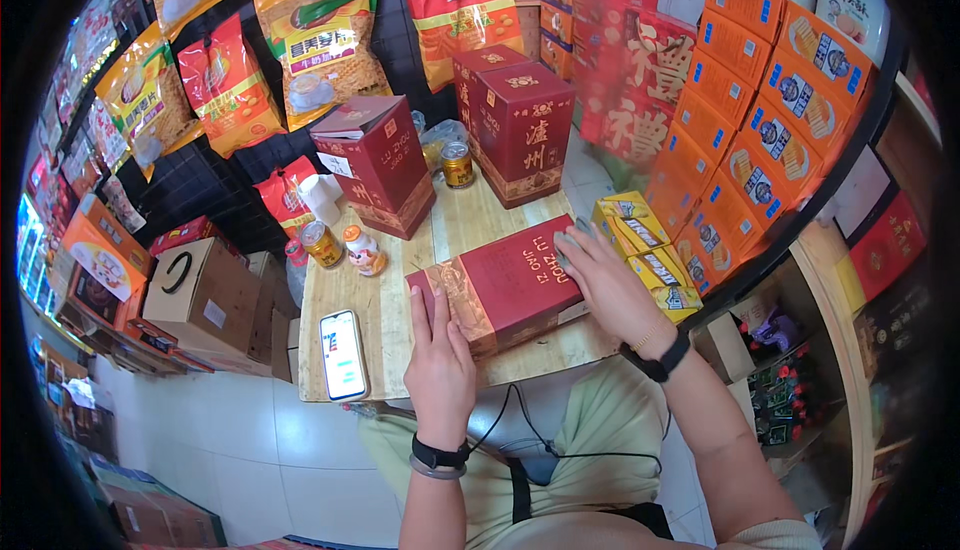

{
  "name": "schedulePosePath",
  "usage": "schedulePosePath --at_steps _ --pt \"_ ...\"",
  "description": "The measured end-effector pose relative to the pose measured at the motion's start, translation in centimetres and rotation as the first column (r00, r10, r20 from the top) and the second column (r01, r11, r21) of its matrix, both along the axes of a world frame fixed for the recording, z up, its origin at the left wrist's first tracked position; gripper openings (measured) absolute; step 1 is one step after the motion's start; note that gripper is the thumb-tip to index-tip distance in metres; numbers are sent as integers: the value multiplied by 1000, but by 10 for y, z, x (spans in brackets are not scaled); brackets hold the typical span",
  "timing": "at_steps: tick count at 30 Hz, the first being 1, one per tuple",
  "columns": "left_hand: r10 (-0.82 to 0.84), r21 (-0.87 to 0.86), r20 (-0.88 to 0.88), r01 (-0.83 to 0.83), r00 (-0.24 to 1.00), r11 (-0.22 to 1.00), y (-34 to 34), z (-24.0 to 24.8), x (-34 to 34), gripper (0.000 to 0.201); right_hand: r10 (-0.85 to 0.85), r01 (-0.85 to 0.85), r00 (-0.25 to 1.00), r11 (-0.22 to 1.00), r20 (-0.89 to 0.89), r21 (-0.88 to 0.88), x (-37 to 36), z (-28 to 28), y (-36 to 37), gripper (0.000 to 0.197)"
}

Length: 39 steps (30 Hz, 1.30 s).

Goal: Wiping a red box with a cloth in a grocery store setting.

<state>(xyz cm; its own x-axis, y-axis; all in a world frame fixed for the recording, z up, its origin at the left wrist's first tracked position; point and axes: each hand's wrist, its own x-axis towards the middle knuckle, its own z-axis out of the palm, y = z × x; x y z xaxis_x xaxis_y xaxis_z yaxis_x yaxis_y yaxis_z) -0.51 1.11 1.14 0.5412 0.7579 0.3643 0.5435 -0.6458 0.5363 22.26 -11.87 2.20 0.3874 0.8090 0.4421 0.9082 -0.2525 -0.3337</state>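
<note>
A dark red gift box (515, 280) with a gold patterned band lies on its side on the wooden table (330, 350) in front of me. My left hand (440, 360) rests on its left end, fingers stretched out over the banded part. At the other end, my right hand (605, 285) lies over the right edge with its fingers extended on the cover. Both hands touch the box, which sits between them; neither hand's fingers are wrapped round it. The right thumb is partly hidden.
Upright red boxes (530, 135) and another red box (385, 175) stand behind. Cans (321, 245), a small bottle (364, 250) and a lit phone (344, 355) are on the left. Yellow packs (640, 240) and stacked orange cartons (770, 140) crowd the right. A cable (545, 445) hangs below the table.
</note>
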Motion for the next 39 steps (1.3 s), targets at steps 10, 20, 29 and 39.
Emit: schedulePosePath --at_steps 10,20,29,39 --pt "27 -15 -13 -28 1000 1000 0 -2 -1 47 182 -181 983 981 4 75 -37 -15 97 39" --pt "27 -74 -15 -28 1000 997 -2 -3 -2 51 351 -344 936 927 -25 146 -95 -4 75 50" --pt "151 -347 1 -141 989 927 32 -2 -5 79 68 -63 994 997 -91 52 24 -5 22 40" --pt "-131 -445 474 365 871 818 81 -18 -10 44 80 -56 756 997 -650 57 57 -4 9 72"
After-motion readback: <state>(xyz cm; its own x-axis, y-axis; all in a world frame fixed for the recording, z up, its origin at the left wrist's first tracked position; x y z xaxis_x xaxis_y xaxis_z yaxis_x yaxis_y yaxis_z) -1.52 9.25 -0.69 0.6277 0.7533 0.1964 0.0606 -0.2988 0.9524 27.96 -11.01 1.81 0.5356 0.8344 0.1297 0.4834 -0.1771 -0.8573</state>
